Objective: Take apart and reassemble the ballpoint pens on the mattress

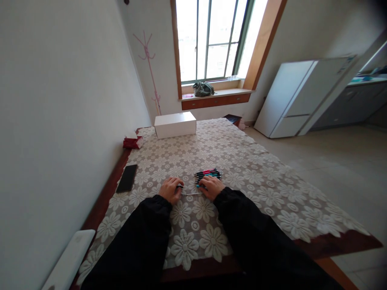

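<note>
My left hand (171, 190) rests low over the lace tablecloth, its fingers closed around a small black piece (180, 186) that looks like part of a pen. To its right, my right hand (212, 187) has its thumb and fingers pinched on a pen with a teal end (198, 186); the rest of it is hidden by the hand. Between the two hands runs a thin white stick (192, 194), and whether either hand grips it I cannot tell. Just beyond my right hand lies a row of several pens (208, 172), black, red and teal.
A black phone-like slab (127, 178) lies at the left on the patterned tablecloth (256, 177). Farther back are a red packet (132, 142) and a white box (175, 125). The wall borders the table's left side, where a white bar-shaped object (71, 257) sits near me.
</note>
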Motion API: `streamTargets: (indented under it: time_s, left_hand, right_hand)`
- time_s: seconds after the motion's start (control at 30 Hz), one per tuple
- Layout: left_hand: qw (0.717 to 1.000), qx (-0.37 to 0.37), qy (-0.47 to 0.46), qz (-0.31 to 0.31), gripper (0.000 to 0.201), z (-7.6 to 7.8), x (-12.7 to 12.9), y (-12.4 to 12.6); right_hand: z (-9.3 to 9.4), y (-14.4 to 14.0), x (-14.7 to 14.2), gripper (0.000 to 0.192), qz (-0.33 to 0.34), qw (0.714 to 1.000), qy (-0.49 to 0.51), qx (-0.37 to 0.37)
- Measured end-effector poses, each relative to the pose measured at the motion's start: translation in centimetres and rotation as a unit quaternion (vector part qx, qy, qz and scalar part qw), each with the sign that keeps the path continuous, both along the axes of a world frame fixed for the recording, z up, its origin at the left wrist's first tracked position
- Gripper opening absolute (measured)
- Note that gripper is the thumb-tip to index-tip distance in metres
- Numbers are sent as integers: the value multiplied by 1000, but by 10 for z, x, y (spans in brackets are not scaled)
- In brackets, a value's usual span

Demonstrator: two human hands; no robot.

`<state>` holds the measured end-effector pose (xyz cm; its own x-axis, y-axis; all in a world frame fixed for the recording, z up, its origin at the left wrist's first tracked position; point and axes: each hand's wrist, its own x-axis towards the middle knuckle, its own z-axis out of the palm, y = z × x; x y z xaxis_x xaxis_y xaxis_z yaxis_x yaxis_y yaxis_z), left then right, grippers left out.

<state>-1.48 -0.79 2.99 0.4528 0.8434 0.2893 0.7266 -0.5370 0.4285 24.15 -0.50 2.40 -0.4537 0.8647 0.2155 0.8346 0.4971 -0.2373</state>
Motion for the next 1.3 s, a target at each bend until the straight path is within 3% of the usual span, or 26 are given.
streamTargets:
  time_s: [0.33,0.57,0.73,1.07,1.3]
  left_hand:
    - [1000,7,13,9,25,-7,1,2]
    - [1000,14,-1,-12,21,-8,2,2]
    - [999,19,-13,-31,18,-10,2,2]
    - [998,30,-21,-58,19,-6,2,-1]
    - [996,28,-2,-86,15,-4,5,-5]
  right_hand:
    - [-1,-5,-5,14,82,996,7,39]
    - [-3,-4,-4,16,98,991,26,83]
    - [-1,-3,-4,16,89,991,30,97]
    - [9,-2,6,15,28,999,-7,39]
    - [8,-5,3,17,25,999,-17,37]
